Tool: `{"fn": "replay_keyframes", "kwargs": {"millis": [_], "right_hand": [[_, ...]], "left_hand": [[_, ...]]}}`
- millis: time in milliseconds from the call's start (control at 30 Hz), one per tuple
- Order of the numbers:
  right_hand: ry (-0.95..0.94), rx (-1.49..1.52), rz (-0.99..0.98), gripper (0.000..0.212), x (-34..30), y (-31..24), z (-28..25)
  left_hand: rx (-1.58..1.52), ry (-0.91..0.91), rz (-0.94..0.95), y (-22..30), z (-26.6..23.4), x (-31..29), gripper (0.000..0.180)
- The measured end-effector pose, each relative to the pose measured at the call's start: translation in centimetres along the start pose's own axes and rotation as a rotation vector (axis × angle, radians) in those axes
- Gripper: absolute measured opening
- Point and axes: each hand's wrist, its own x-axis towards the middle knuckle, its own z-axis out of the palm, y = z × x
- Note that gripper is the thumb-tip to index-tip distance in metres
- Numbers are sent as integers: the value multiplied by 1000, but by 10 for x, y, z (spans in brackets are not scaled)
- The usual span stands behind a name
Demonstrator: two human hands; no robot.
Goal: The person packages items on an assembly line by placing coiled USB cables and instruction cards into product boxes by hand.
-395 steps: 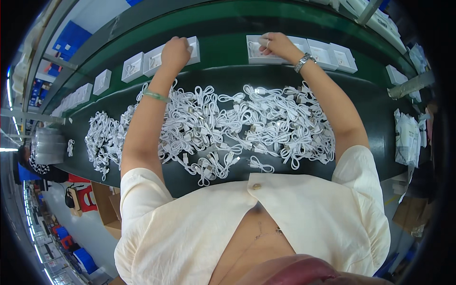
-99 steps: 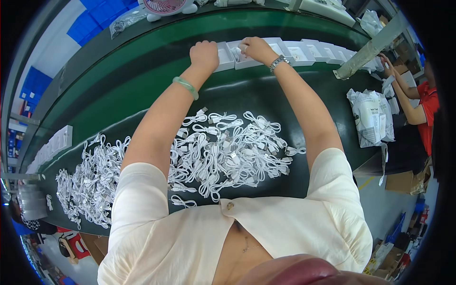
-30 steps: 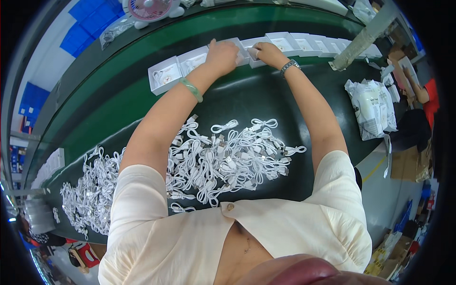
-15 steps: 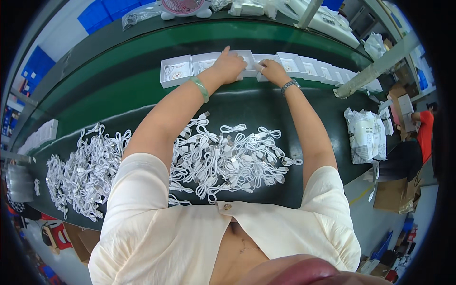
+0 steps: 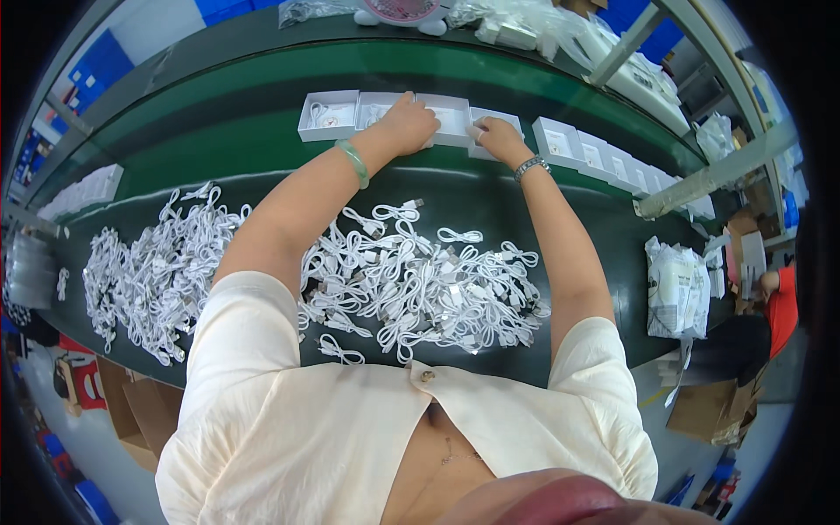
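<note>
Several shallow white open boxes stand in a row on the green surface. My left hand [image 5: 405,127] is over the second box [image 5: 371,103] and the near left edge of the third box [image 5: 451,115], fingers curled down; what they grip is hidden. My right hand [image 5: 499,138] is closed at the fourth box [image 5: 483,152], with white covers on its fingertips. In the leftmost box [image 5: 310,133] lies a coiled white cable [image 5: 320,112]. Below my forearms lies a pile of bundled white USB cables [image 5: 437,293], with another cable heap [image 5: 157,280] further left.
More white boxes [image 5: 560,157] run on to the right, towards a metal post [image 5: 691,188]. A white plastic package [image 5: 678,289] lies on the dark table's right side. White boxes [image 5: 87,192] stand at far left. A person in red [image 5: 781,302] is at the right edge.
A gap has opened between the fourth box and the boxes on the right, which have shifted right. Both hands stay at the row. My view has turned slightly.
</note>
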Motion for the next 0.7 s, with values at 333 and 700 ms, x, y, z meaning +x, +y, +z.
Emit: {"fn": "replay_keyframes", "kwargs": {"millis": [333, 700], "right_hand": [[-83, 61, -193, 38, 36, -95, 58], [-122, 108, -443, 40, 74, -184, 119]], "left_hand": [[57, -55, -180, -67, 10, -97, 27], [180, -172, -347, -136, 20, -172, 26]]}}
